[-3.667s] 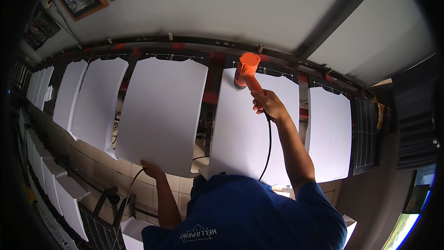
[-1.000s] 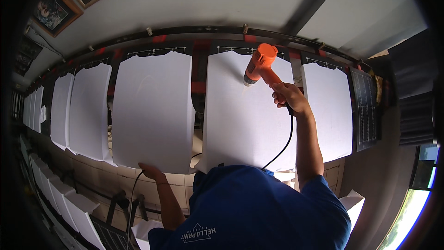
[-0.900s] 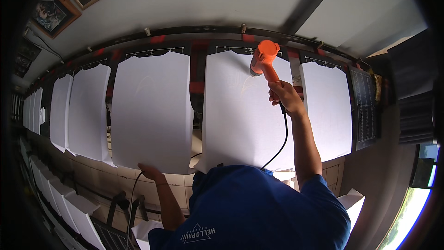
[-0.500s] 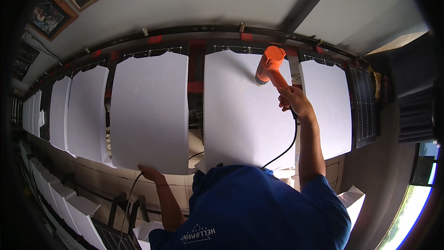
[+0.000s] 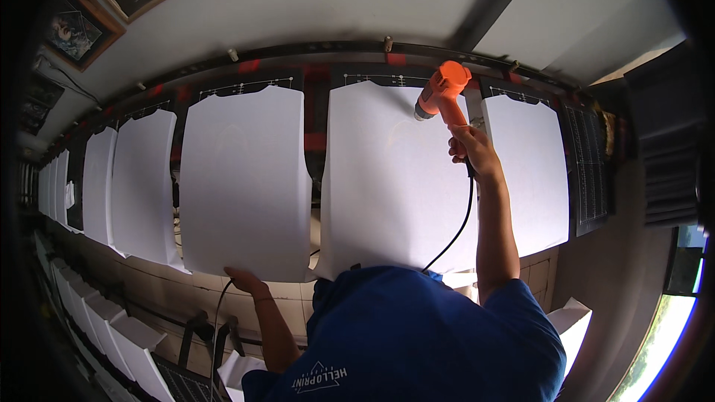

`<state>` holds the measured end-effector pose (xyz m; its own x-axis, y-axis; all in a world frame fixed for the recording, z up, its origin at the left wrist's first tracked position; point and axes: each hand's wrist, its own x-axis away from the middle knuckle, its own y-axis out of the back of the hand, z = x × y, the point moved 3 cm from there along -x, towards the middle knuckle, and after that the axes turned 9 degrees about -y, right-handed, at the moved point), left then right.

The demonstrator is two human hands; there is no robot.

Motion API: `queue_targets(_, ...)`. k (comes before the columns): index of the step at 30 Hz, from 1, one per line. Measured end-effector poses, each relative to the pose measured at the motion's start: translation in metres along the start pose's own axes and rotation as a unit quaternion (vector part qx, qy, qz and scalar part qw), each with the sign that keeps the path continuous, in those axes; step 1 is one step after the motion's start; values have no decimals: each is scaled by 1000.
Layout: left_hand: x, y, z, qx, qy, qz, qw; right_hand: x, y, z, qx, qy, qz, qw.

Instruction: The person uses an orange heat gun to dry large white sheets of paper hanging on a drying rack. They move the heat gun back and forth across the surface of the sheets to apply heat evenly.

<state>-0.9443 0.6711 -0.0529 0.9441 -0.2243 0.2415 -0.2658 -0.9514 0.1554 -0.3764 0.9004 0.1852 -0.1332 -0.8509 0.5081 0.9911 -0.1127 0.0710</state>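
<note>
One orange heat gun point(image 5: 445, 88) pokes up past the right hand point(image 5: 472, 152), which is curled round its handle point(image 5: 453, 114), nozzle point(image 5: 421, 112) tipped toward the white cloth point(image 5: 387, 193). Left hand point(image 5: 246, 281) is at the neighbouring cloth point(image 5: 242, 193)'s lower edge, by a cord point(image 5: 216, 320); can't tell if it's gripping.

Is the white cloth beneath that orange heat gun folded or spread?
Spread: the white cloth lies mostly flat across its dark board, below the heat gun.

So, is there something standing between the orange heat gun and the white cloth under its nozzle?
Nothing visible: the right hand holds the orange heat gun, and the nozzle points down at the white cloth with no object between.
</note>
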Motion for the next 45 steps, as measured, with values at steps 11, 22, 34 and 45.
queue_targets(11,2,3,-1,-42,-12,10,999,6,27,0,20,-37,-28,999)
queue_targets(22,6,-1,-6,-28,-3,4,1000,21,46,-11,9,-32,-67,997)
queue_targets(34,6,0,0,-17,33,8,999,52,39,-28,29,-42,-56,997)
queue_targets(45,10,-1,-15,-58,31,-27,997,79,38,-38,-15,-52,-41,998)
